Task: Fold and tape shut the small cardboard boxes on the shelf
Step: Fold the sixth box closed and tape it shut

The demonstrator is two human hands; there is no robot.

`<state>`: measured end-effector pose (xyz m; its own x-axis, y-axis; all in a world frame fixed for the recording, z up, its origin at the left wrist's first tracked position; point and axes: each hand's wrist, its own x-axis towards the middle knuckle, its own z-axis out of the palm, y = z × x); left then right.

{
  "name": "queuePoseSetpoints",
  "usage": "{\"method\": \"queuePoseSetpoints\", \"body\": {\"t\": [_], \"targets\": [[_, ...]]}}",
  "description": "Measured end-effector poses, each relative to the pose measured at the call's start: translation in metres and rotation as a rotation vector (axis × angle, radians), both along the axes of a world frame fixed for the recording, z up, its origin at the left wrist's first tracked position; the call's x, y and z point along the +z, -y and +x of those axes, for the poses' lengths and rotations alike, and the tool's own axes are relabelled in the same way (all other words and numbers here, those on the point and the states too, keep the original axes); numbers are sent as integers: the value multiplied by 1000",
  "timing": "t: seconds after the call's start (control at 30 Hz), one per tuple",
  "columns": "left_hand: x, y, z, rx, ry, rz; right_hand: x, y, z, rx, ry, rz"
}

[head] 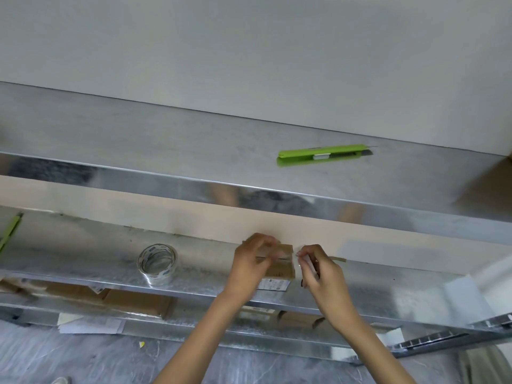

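Note:
A small brown cardboard box with a white label sits near the front edge of the middle metal shelf. My left hand rests on the box's top left, its fingers curled over the closed flaps. My right hand is just right of the box and pinches a strip of clear tape at the box's right edge. A roll of clear tape stands on the same shelf, to the left of the box.
A green utility knife lies on the upper shelf. Another green knife shows at the far left. Several flat cardboard boxes lie on the lower shelf, with papers below.

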<state>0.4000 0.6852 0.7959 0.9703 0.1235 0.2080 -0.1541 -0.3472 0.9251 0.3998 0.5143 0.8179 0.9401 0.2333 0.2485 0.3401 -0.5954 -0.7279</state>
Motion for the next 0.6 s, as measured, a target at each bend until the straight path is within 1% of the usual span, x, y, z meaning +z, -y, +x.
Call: {"method": "queuePoseSetpoints", "body": {"t": [0.07, 0.1, 0.2, 0.27, 0.33, 0.43, 0.5, 0.57, 0.6], "targets": [[17, 12, -7, -127, -1, -101, 6, -3, -4, 1, -1, 44], [21, 17, -9, -151, 10, -116, 7, -3, -5, 1, -11, 56], [31, 27, -12, -111, -4, -146, 11, -2, -7, -5, -43, 72], [38, 32, -13, -62, -14, -168, 14, 0, -6, -6, -26, 58], [42, 36, -12, -3, 2, -138, 18, 0, -4, 9, 2, 44], [45, 38, -10, 58, 92, 21, 23, 0, -3, 9, -34, 81], [47, 39, -10, 118, 186, 239, 29, -1, -4, -3, -90, 153], [51, 40, -11, 214, 237, 431, 37, -1, -7, 45, -211, 285], [52, 40, -12, 249, 240, 471, 39, 0, -9, 105, -299, 350]]}}
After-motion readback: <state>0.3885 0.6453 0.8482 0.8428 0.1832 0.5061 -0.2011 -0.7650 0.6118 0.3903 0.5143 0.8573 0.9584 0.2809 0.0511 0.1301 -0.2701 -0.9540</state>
